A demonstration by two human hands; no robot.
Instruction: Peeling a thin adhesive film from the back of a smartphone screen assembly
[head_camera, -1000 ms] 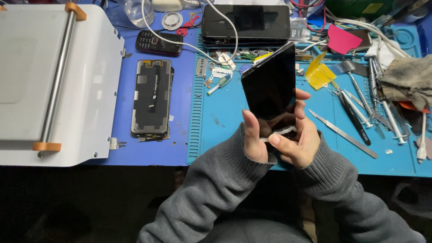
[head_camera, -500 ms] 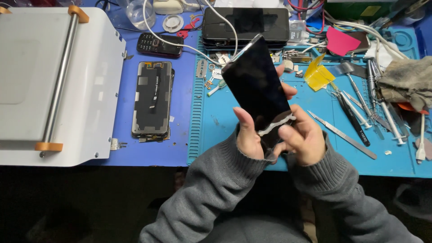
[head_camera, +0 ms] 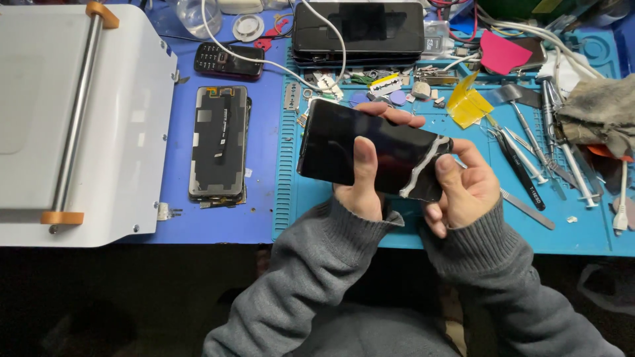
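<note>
Screen (head_camera: 370, 149) long axis runs crosswise between both hands; left hand (head_camera: 360, 188) fingers grip its middle, right hand (head_camera: 463, 192) fingers pinch its end.

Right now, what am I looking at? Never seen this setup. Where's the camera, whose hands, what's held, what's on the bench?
The one picture comes from a camera worn on the person's head, looking down at a repair bench. No robot: two bare hands in grey sleeves. The left hand and the right hand together hold a black phone screen panel lying sideways above the blue work mat; a pale strip crosses the panel near the right hand. To the left sits a white machine with a metal roller bar. Beside it lies an opened phone part, face down. Further back are a small keypad phone and a dark tablet-like device. Tweezers and hand tools lie at the right.
</note>
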